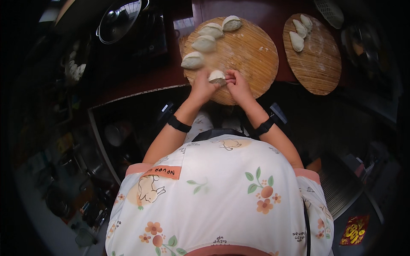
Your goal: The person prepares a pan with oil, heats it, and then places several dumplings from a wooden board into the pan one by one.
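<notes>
Between my hands is a filled dough dumpling (217, 76), its pale wrapper folded over. My left hand (202, 85) holds its left side, with the thumb along the near edge. The fingertips of my right hand (237, 85) are at the dumpling's right end and appear to pinch the dough. Both hands are over the near part of a round slatted board (253, 60), probably bamboo, with white flour on it. Several shaped dumplings (204, 44) lie in a curved row along the board's left and far edge.
Right of it, a second slatted board (315, 64) carries three dumplings (300, 29). A pot with a glass lid (120, 20) stands at the back left. More pale pieces sit in a dark container (77, 71) farther left. The dark red counter (141, 75) has a pale front edge.
</notes>
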Available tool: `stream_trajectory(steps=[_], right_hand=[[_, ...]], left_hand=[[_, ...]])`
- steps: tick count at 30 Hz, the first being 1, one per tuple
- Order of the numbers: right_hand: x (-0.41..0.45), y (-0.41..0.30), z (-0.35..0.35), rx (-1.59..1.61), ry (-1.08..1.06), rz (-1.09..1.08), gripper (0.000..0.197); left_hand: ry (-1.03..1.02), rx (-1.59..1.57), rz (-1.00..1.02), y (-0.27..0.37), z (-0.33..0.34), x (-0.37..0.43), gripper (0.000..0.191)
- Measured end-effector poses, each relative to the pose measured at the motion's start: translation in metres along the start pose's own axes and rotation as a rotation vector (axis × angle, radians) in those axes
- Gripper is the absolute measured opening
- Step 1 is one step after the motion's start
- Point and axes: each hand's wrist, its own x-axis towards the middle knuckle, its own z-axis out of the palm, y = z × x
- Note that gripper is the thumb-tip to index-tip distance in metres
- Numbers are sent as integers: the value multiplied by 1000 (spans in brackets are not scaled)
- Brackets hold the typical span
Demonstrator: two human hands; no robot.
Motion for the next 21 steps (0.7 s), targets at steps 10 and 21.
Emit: stream_trajectory(steps=[10, 21], right_hand=[[-13, -35, -27, 430, -75, 97, 35], [-29, -51, -77, 409, -106, 219, 32]], left_hand=[[-50, -201, 82, 24, 8, -8, 52], [-315, -1240, -185, 16, -90, -32, 55]])
